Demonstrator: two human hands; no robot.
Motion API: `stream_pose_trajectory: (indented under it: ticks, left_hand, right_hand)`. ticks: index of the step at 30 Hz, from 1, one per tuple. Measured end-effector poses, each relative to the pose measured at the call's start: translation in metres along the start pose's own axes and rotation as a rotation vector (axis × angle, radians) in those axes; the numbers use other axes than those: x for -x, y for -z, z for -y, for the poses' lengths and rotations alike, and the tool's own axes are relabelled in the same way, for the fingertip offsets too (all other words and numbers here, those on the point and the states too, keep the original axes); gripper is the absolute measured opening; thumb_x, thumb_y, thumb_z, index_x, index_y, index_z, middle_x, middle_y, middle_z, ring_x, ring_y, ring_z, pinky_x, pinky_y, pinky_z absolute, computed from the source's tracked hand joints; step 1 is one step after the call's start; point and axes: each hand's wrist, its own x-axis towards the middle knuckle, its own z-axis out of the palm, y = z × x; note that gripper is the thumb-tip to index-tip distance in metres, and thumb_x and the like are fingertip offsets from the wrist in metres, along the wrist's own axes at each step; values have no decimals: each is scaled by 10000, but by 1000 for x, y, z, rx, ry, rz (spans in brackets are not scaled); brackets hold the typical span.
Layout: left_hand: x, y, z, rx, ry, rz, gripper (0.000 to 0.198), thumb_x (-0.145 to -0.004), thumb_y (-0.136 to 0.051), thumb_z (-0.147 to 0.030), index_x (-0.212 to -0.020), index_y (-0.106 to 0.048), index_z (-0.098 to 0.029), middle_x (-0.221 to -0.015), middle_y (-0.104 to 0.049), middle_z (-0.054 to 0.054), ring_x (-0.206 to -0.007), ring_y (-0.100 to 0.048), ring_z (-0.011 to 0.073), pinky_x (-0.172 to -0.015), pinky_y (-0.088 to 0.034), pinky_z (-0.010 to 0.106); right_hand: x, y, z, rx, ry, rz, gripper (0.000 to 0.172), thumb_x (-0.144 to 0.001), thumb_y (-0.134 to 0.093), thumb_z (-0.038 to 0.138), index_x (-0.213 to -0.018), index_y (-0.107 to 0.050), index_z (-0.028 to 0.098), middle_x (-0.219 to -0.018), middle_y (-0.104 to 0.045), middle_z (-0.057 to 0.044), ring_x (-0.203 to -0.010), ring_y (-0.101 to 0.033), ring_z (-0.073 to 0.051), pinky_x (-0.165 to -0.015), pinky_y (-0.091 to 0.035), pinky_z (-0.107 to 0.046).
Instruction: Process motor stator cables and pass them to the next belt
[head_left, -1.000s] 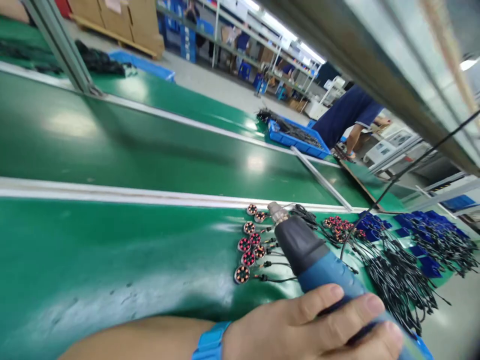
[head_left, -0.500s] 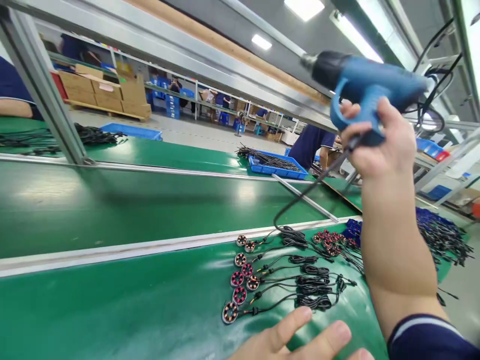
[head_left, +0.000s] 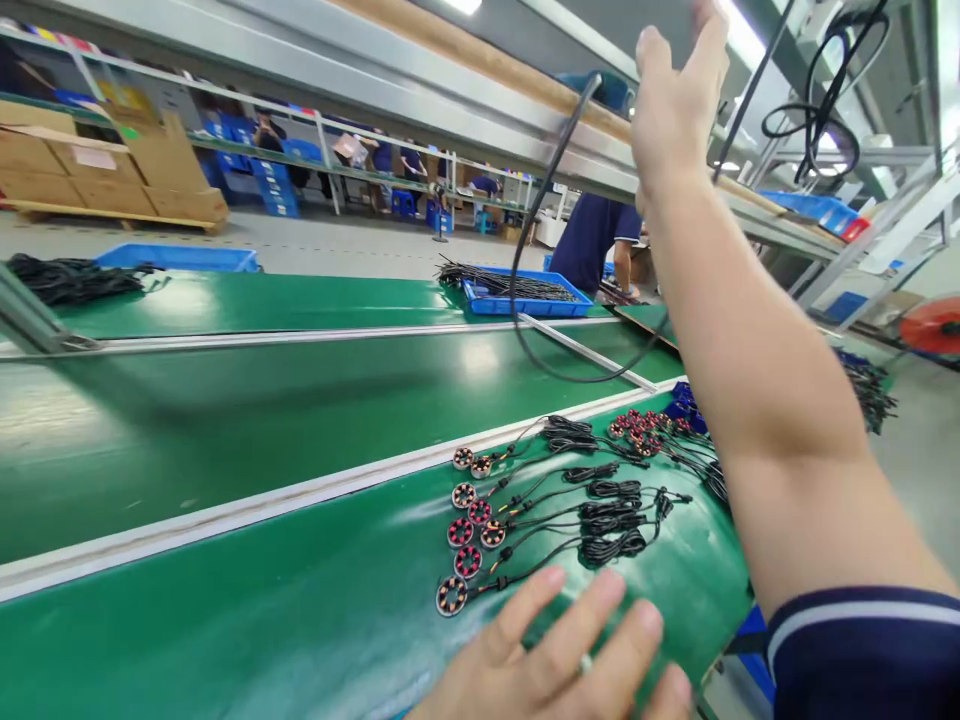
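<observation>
My right hand (head_left: 675,115) is raised beside the overhead shelf, its fingers apart. Just left of it, the blue heat gun (head_left: 616,93) rests on the shelf, mostly hidden by the shelf edge, and its black cord (head_left: 525,235) hangs in a loop. Low in front, my left hand (head_left: 562,655) has its fingers spread over the green bench (head_left: 300,640), holding nothing. Beyond its fingertips lie several small ring-shaped motor coils (head_left: 451,595) with copper or red windings. Bundled black cables (head_left: 611,545) run from them to the right.
A metal-edged shelf (head_left: 450,95) crosses overhead. Behind the bench, a blue tray (head_left: 525,303) holds black cables. More red coils (head_left: 645,432) lie at right. A person in dark blue (head_left: 596,240) stands beyond. Cardboard boxes (head_left: 97,170) are stacked at far left.
My right hand has lifted the heat gun up and left onto the shelf and let go of it. My left hand stays low over the bench, and the view has shifted right.
</observation>
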Motion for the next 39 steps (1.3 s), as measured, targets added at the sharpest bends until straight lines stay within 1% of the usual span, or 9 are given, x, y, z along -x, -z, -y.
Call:
stream_pose_trajectory:
  ticks: [2, 5, 7, 11, 16, 23, 27, 31, 39]
  left_hand:
    - [2, 0, 7, 82, 102, 26, 153, -980, -583, -248, -1096, -671, -295, -1227, -615, -22, -1214, -539, 181, -1143, -360, 376]
    - [28, -4, 25, 104, 316, 143, 170, -1018, -499, -288, -982, -635, -192, -1050, -636, 51, -993, -598, 201, -937, -468, 360]
    - [59, -10, 35, 29, 389, 257, 235, -1028, -471, -360, -1028, -630, -187, -1048, -621, 79, -955, -602, 225, -818, -496, 364]
    - [121, -19, 31, -51, 502, 427, 287, -1028, -441, -401, -1175, -612, -222, -1178, -600, 104, -1006, -613, 267, -802, -528, 402]
    - [144, -20, 6, 43, 742, 567, 246, -1004, -526, -344, -1223, -565, -241, -1345, -528, 97, -1184, -564, 282, -960, -519, 444]
    - [142, -21, 13, 139, 935, 459, 210, -951, -639, -280, -1131, -562, -204, -1294, -570, 94, -1235, -549, 246, -1054, -477, 420]
    - [140, -21, 16, 212, 919, 460, 105, -942, -640, -243, -996, -559, -205, -1176, -643, 55, -1205, -578, 244, -1028, -484, 415]
    - [133, -12, 10, 188, 927, 405, 223, -910, -653, -199, -1086, -517, -192, -1101, -642, 47, -1018, -640, 190, -880, -530, 317]
    - [117, 9, 0, -34, 622, 602, 261, -946, -599, -131, -1169, -484, -200, -1068, -658, 59, -993, -629, 225, -805, -450, 348]
  right_hand:
    - [87, 14, 40, 71, 144, -70, 450, -940, -506, 205, -1342, -435, 18, -1398, -489, -167, -1331, -456, -191, -1075, -360, -300]
    - [239, 31, 94, -29, 114, 362, 270, -916, -614, 249, -1173, -565, 183, -1265, -598, -102, -1162, -566, -197, -1005, -464, -343]
    - [325, 35, 109, -175, -55, 549, 247, -900, -652, 268, -1135, -595, 214, -1084, -682, -52, -1039, -624, -190, -953, -488, -362]
    - [412, 37, 106, -267, -273, 709, 178, -915, -661, 312, -1064, -641, 217, -997, -723, -25, -925, -654, -169, -881, -506, -342]
    - [431, 38, 89, -312, -323, 916, 287, -885, -729, 315, -1139, -638, 218, -1058, -711, -41, -991, -660, -176, -914, -535, -319]
    - [452, 31, 91, -291, -172, 1046, 387, -910, -691, 286, -1269, -572, 204, -1153, -684, -70, -1065, -638, -211, -947, -550, -375]
    - [459, 23, 93, -274, -151, 1000, 318, -915, -571, 129, -1230, -591, 172, -1175, -675, -91, -1099, -625, -221, -976, -544, -404]
    - [457, 26, 93, -291, -200, 1087, 315, -940, -475, 75, -1210, -596, 180, -1161, -683, -73, -1063, -640, -198, -960, -549, -383]
    - [454, 34, 102, -303, -276, 1242, 477, -890, -503, 37, -1339, -530, 194, -965, -654, -68, -935, -573, -217, -819, -537, -358]
